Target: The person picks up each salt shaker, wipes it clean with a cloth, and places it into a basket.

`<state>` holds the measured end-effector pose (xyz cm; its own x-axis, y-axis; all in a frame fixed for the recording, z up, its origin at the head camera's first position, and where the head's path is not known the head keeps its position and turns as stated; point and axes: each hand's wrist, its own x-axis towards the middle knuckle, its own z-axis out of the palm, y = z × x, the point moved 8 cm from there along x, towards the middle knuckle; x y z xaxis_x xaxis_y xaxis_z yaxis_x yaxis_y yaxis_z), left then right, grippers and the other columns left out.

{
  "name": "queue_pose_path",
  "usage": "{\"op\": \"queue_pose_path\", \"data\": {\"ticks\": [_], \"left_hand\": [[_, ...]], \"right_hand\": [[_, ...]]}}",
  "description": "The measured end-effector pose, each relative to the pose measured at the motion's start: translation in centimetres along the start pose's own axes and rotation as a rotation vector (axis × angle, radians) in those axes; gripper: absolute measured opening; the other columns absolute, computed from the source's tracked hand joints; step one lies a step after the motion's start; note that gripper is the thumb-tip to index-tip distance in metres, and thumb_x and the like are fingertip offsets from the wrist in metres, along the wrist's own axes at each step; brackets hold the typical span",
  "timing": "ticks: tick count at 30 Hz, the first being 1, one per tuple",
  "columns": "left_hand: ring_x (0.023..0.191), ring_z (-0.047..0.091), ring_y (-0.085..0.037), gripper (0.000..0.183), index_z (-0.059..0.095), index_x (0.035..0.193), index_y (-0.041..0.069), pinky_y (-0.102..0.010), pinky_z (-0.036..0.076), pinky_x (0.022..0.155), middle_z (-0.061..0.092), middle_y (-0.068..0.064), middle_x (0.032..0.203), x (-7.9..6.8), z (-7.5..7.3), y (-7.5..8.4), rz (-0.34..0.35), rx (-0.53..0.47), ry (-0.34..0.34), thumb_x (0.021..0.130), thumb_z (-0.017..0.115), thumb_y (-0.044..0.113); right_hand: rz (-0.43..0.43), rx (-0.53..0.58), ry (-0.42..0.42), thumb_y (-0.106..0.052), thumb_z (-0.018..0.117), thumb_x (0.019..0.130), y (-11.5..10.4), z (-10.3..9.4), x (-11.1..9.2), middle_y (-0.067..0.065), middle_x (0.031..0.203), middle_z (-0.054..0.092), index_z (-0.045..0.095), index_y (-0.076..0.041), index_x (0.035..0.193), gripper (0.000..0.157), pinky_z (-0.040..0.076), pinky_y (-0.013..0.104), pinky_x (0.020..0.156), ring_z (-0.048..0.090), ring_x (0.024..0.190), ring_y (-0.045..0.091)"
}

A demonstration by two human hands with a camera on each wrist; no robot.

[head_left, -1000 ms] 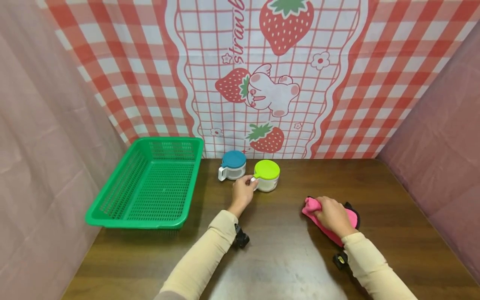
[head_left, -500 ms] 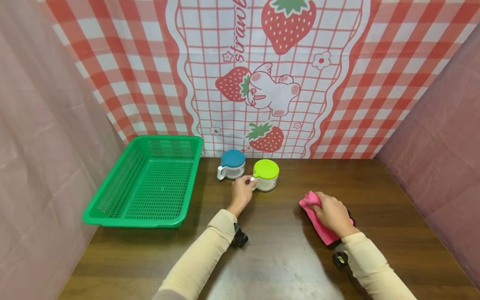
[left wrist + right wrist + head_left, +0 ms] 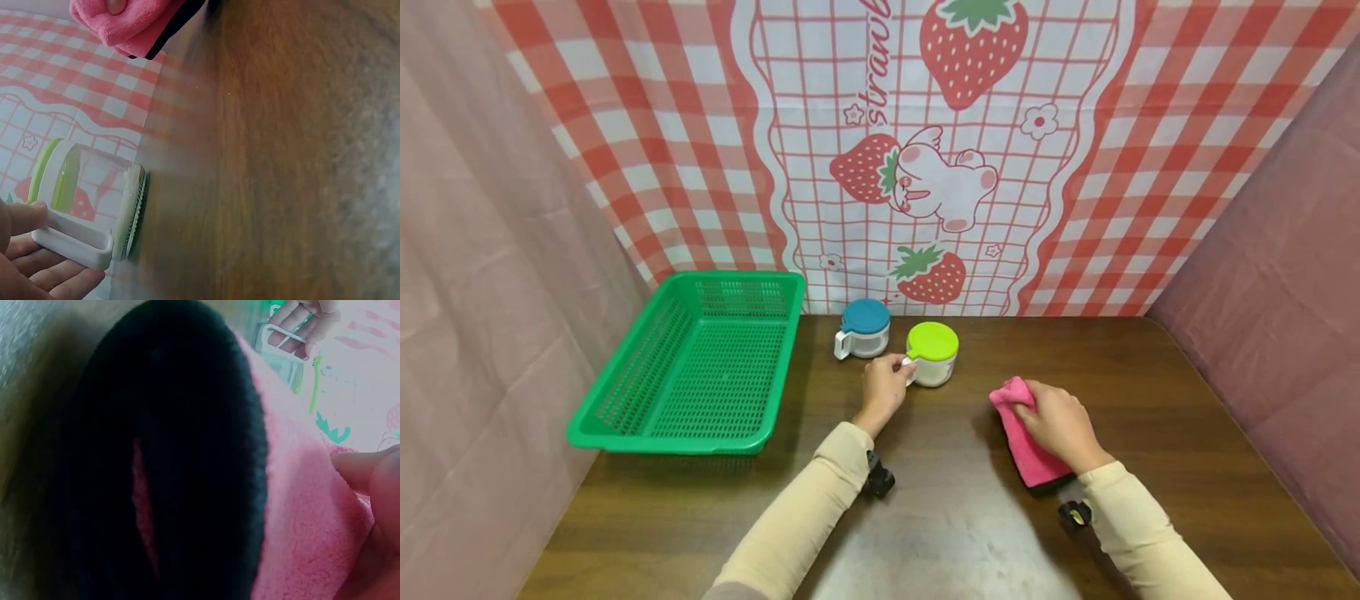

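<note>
Pink plush cloth with a black edge (image 3: 1030, 446) lies on the dark brown wood-grain counter (image 3: 955, 533), bunched under the person's right hand (image 3: 1063, 423). That hand's fingers are curled over the fabric and grip it, though the cloth hides some of them; from the left wrist only one fingertip shows against the pink, and the top border cuts off the rest. In the right wrist view a dark, blurred black fold fills the middle, so its texture is hard to make out. Left of the cloth, well apart from it, the left hand (image 3: 883, 387) pinches the white handle (image 3: 75, 240) of a round clear jar with a lime-green lid (image 3: 932, 343); the thumb lies on the handle and the other fingers (image 3: 75, 286) reach behind it, partly hidden. This jar is upright, and the counter meets its ribbed base. Just beside it, farther left, stands a second clear jar with a blue lid and a white handle (image 3: 867, 318). A green rectangular perforated plastic basket (image 3: 662, 445) sits at the far left, its underside out of sight. Behind hangs a red-and-white checked strawberry-print fabric (image 3: 700, 125), its lettering cut off at the top.
</note>
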<state>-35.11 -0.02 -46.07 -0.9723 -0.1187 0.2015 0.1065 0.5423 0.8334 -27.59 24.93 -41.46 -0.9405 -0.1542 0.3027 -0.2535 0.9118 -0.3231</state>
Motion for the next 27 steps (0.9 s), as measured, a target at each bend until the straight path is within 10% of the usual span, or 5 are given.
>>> {"op": "queue_pose_path", "data": {"ticks": [27], "left_hand": [[0.088, 0.070, -0.026, 0.020, 0.077, 0.098, 0.005, -0.037, 0.054, 0.075, 0.076, -0.009, 0.094, -2.9, -0.6, 0.9, -0.011, 0.006, -0.030, 0.087, 0.072, 0.021]], "right_hand": [[0.028, 0.034, 0.049, -0.019, 0.075, 0.081, -2.0, -0.7, 0.2, 0.016, 0.068, 0.066, 0.068, 0.003, 0.091, 0.025, 0.046, 0.047, 0.056, 0.057, 0.058, 0.031]]}}
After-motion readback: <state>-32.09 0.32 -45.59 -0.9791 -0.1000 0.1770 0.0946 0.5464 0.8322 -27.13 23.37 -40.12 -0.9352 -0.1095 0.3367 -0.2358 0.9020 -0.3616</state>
